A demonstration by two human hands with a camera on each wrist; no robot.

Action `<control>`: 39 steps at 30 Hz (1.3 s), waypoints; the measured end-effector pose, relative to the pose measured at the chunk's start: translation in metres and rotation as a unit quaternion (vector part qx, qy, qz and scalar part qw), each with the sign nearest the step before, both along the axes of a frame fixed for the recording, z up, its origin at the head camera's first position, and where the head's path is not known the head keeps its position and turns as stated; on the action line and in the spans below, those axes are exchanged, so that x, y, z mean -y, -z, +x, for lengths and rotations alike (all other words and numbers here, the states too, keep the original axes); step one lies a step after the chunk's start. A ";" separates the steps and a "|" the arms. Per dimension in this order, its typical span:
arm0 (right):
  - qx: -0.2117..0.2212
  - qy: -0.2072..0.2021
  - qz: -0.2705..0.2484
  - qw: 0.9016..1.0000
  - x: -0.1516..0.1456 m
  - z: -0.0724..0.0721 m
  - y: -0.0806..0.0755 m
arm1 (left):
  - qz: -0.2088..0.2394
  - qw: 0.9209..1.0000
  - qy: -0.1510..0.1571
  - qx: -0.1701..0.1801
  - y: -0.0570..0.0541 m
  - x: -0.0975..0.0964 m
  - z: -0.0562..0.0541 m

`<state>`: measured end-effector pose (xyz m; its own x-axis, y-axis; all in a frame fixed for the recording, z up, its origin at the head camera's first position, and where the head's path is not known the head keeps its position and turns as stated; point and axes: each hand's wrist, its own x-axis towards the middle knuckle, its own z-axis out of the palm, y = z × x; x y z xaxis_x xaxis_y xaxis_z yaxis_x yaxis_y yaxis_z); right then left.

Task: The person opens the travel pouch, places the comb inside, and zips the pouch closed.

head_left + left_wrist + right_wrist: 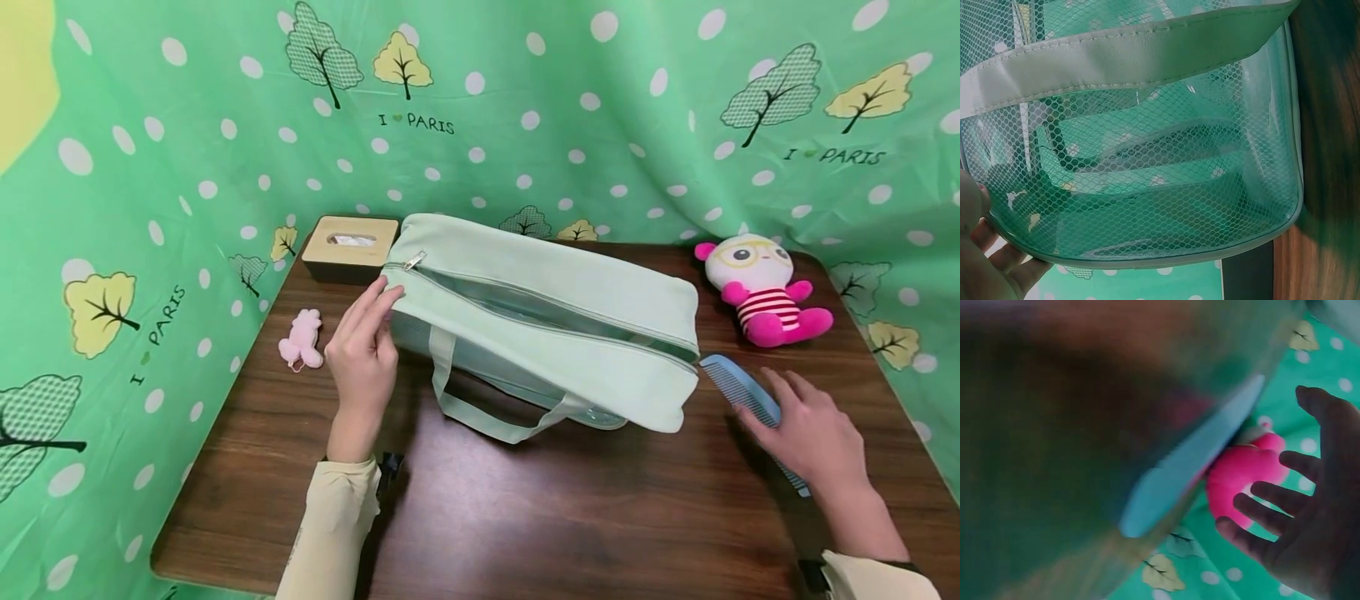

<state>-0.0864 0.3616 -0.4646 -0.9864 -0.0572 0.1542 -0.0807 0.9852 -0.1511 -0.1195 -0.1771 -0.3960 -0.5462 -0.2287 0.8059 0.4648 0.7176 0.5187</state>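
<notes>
A pale green toiletry bag [555, 333] stands mid-table, its top zipper parted along most of the length. The zipper pull [414, 261] sits at the left end. My left hand [365, 350] grips the bag's upper left edge. In the left wrist view, its fingers [1007, 256] lie along that edge beside the clear mesh side [1166, 181] and the strap handle [1129, 56]. My right hand [813, 429] hovers over a blue comb [738, 385] lying on the table at the right. The right wrist view shows its fingers [1266, 512] spread apart, with the comb [1191, 462] beyond them.
A tissue box [345, 258] with a wooden top stands behind the bag's left end. Left of my left hand lies a small pink plush [303, 339]. A pink and white panda doll [768, 292] sits at the table's back right. Green patterned cloth [525, 125] hangs around the brown table [487, 517].
</notes>
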 end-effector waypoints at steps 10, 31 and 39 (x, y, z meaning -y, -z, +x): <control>0.130 -0.009 0.030 0.991 -0.014 0.009 0.017 | -0.002 1.000 0.007 0.004 0.000 -0.004 0.001; 0.043 0.008 0.024 0.999 0.009 0.000 0.001 | 0.001 1.000 0.002 -0.001 0.002 -0.004 0.000; -0.141 -0.031 0.013 0.989 0.028 -0.010 -0.032 | 0.002 1.000 -0.005 0.001 0.001 -0.003 0.002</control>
